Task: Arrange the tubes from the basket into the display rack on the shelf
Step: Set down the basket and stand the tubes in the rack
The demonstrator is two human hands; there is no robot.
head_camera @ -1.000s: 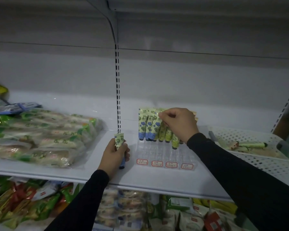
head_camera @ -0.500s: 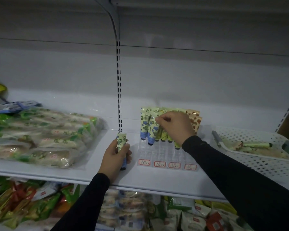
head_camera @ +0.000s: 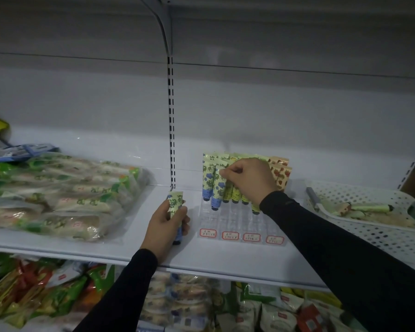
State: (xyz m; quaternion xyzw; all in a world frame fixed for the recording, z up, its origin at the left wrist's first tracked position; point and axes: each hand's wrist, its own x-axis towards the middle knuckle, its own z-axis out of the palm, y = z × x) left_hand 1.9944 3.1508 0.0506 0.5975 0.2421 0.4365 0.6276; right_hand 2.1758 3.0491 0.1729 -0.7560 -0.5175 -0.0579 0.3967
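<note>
The fingers (head_camera: pixel 223 173) of the right hand (head_camera: pixel 249 180) are pinching the top edge of a blue-flowered tube (head_camera: pixel 218 188) standing cap-down in the clear display rack (head_camera: pixel 240 224). The fingers of the left hand (head_camera: pixel 165 221) are wrapping around a second tube (head_camera: pixel 175 201), holding it upright just left of the rack, its dark cap pointing down near the shelf (head_camera: pixel 153 250) surface; whether the cap is touching the shelf cannot be told.

The rack is sitting on the white shelf, right of the slotted upright (head_camera: pixel 171 121). Its back rows are holding tubes in a close group: blue-flowered ones at the left, yellow-green ones (head_camera: pixel 235 195) in the middle partly behind the right hand, and red-patterned ones (head_camera: pixel 282 173) at the right. The front rows of the rack are standing unfilled, and four red-bordered labels (head_camera: pixel 241 236) are running along its front edge.

The white perforated basket (head_camera: pixel 381 236) is resting on the shelf to the right, well apart from the rack, with several tubes (head_camera: pixel 369 207) lying flat inside. A clear bag of green-printed packets (head_camera: pixel 58 197) is lying on the left part of the shelf. Assorted packets (head_camera: pixel 34 288) are filling the lower shelf. Both arms are wearing black sleeves (head_camera: pixel 345 250).
</note>
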